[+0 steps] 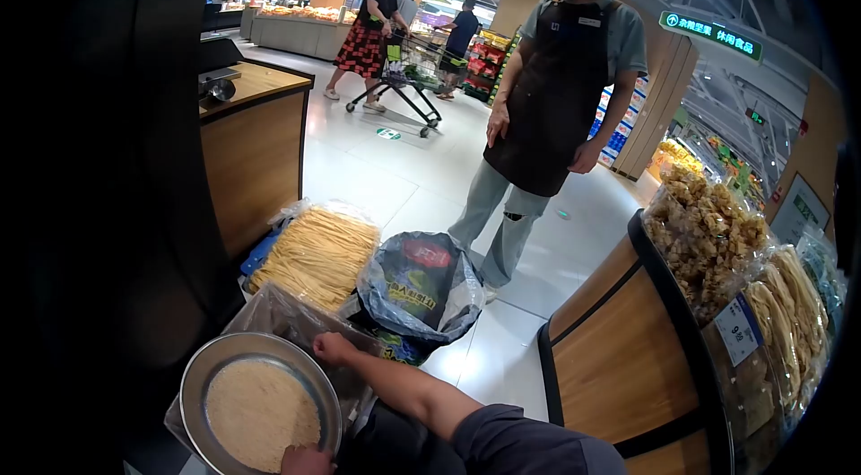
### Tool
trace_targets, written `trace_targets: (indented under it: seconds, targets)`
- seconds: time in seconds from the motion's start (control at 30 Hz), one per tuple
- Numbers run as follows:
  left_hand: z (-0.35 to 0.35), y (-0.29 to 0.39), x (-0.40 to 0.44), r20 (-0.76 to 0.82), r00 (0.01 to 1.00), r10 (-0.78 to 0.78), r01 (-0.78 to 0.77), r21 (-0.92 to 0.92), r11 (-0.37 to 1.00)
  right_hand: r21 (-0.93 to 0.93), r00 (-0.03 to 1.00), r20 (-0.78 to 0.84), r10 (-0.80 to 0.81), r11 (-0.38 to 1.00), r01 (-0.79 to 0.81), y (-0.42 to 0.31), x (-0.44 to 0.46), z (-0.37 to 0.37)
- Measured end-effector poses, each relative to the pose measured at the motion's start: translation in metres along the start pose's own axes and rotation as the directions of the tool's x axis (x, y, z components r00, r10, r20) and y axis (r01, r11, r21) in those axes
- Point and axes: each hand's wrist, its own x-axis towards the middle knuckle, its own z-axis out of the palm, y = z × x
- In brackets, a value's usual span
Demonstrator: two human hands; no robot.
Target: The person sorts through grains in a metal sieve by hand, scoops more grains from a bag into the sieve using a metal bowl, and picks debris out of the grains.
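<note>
A round metal bowl (195,399) holds pale, fine, grain-like contents (260,412) at the lower left. My left hand (307,460) is at its lower right rim, fingers bent and partly cut off by the frame edge; it appears to grip the bowl. Beyond the bowl lies a clear plastic bag (269,313), spread under and around it. My right hand (333,348) is closed at the bag's right side, seemingly gripping the plastic; its fingertips are hidden. Just past this hand stands an opened bag with a grey liner and printed lettering (421,278).
Packed yellow sticks (314,255) lie behind the bowl. A wooden counter (251,161) borders the left; a display stand (619,358) with bagged dried goods borders the right. A person in a dark apron (556,89) stands ahead. Farther back, people walk with a shopping cart (408,76).
</note>
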Motion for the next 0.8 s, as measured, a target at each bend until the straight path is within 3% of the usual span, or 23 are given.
trace_targets:
  seconds: [0.2, 0.4, 0.47, 0.5, 0.57, 0.63, 0.7, 0.8]
  targets:
    - [0.003, 0.0, -0.001, 0.026, 0.999, -0.02, 0.019, 0.019, 1.0, 0.007, 0.996, 0.087, 0.028, 1.0, -0.029, 0.006, 0.001, 0.008]
    - [-0.001, 0.007, -0.007, 0.161, 0.982, -0.099, 0.088, 0.076, 0.993, -0.003, 0.998, 0.007, -0.063, 0.998, 0.063, 0.013, -0.001, 0.019]
    - [-0.006, 0.014, -0.012, 0.125, 0.985, -0.117, 0.1, 0.137, 0.986, -0.057, 0.995, 0.1, -0.006, 0.998, 0.012, 0.007, -0.004, 0.013]
    - [-0.005, 0.013, -0.015, 0.156, 0.984, -0.084, 0.058, 0.165, 0.985, -0.024, 0.997, 0.067, 0.023, 0.999, -0.021, 0.002, -0.009, 0.01]
    - [0.007, 0.01, -0.021, 0.069, 0.996, -0.064, 0.042, 0.281, 0.959, -0.055, 0.995, 0.097, -0.007, 0.998, 0.013, -0.002, -0.016, 0.002]
    - [0.009, 0.01, -0.024, 0.087, 0.996, -0.011, -0.012, 0.262, 0.965, -0.056, 0.998, 0.056, 0.017, 0.998, -0.014, -0.001, -0.022, 0.0]
    - [0.011, 0.015, -0.023, 0.102, 0.987, -0.128, 0.107, 0.195, 0.975, -0.002, 0.998, 0.057, 0.038, 0.999, -0.038, -0.004, -0.027, -0.001]
    - [0.008, 0.025, -0.021, 0.148, 0.973, -0.178, 0.153, 0.165, 0.974, 0.014, 0.999, 0.035, 0.012, 1.0, -0.012, -0.005, -0.036, -0.005]
